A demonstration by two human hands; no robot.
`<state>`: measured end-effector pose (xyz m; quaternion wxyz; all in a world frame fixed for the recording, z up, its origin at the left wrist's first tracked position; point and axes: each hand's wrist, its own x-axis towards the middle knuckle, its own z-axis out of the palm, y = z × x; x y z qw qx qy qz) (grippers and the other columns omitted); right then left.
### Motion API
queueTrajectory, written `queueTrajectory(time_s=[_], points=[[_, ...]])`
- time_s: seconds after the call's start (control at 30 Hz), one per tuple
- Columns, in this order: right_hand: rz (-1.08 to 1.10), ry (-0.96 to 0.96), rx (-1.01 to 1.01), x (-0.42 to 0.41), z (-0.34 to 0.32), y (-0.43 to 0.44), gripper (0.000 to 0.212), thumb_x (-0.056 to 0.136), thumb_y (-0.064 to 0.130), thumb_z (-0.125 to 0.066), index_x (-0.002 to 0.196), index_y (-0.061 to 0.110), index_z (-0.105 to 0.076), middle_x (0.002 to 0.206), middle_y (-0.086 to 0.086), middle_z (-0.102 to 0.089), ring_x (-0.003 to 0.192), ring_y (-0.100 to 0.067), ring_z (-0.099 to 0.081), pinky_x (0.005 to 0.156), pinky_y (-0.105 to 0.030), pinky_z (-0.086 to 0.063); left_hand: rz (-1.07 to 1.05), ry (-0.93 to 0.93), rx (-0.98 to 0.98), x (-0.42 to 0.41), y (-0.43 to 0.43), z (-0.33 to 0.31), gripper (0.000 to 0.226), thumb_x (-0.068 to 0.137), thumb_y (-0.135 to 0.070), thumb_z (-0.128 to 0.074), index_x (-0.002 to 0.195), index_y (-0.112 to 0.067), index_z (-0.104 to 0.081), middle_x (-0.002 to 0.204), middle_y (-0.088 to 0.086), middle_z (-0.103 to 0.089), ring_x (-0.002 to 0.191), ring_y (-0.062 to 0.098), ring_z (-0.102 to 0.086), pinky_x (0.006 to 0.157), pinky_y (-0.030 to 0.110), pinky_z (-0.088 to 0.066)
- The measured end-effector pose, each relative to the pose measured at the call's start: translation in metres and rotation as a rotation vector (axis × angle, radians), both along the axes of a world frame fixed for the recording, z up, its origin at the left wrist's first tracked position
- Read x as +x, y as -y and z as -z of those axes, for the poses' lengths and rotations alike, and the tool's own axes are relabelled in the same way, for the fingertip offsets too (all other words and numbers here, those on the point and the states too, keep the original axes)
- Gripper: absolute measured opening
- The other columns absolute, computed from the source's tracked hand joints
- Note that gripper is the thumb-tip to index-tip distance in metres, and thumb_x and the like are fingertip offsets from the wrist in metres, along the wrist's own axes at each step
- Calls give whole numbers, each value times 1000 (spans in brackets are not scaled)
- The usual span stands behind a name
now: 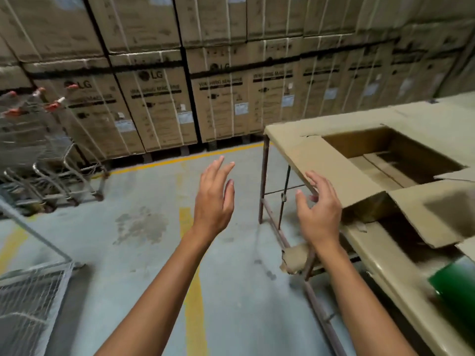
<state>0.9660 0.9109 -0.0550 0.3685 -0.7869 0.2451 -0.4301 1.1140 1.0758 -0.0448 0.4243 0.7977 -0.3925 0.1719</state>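
the wall of stacked brown washing-machine cartons with white straps point(159, 104) and the grey concrete floor with yellow lines point(144, 253) take no part in the work. it centres on the cardboard-covered bench with a rusty metal frame point(380, 273) at the right. on it lies the large open brown cardboard box point(359, 142), its near flap folded out over the bench edge, with only flat cardboard layers showing inside. by my judgement the work is at its start: the box is open, but nothing is lifted, packed or folded yet, so all the handling is left.

the left grip point(214, 199) hangs over the floor with its fingers straight and spread, holding nothing, well apart from the bench. the right grip point(321, 209) is also spread and empty, with fingers loosely bent at the edge of the out-folded flap. i cannot tell whether its fingertips touch the flap.

the picture is blurred, so most of the carton print is unreadable, and the bottom of the box is in shadow. the grey wire trolleys with red handles point(33, 129) and the wire mesh cage point(28, 304) run off the left edge. the dark green object point(455, 281) is cut by the right edge and i cannot say what it is. a torn cardboard scrap point(295, 258) clings to the frame below.
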Motion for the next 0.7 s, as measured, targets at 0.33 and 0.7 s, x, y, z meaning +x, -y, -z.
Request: queueTrajectory(time_s=[0.33, 0.7], points=[[341, -41, -35, 32, -37, 60, 47, 95, 14, -62, 141, 15, -52, 144, -8, -51, 127, -18, -50, 93, -27, -48, 372, 64, 107, 91, 122, -24, 44, 98, -18, -55, 140, -6, -53, 150, 16, -44, 140, 33, -39, 116, 31, -25], [703, -423, 81, 4, -11, 200, 29, 96, 27, -59, 123, 22, -65, 151, -8, -47, 139, -26, -42, 109, -39, -36, 613, 103, 204, 128, 292, -23, 46, 98, -20, -57, 142, -12, -51, 150, 15, -44, 140, 30, -36, 114, 38, -30]])
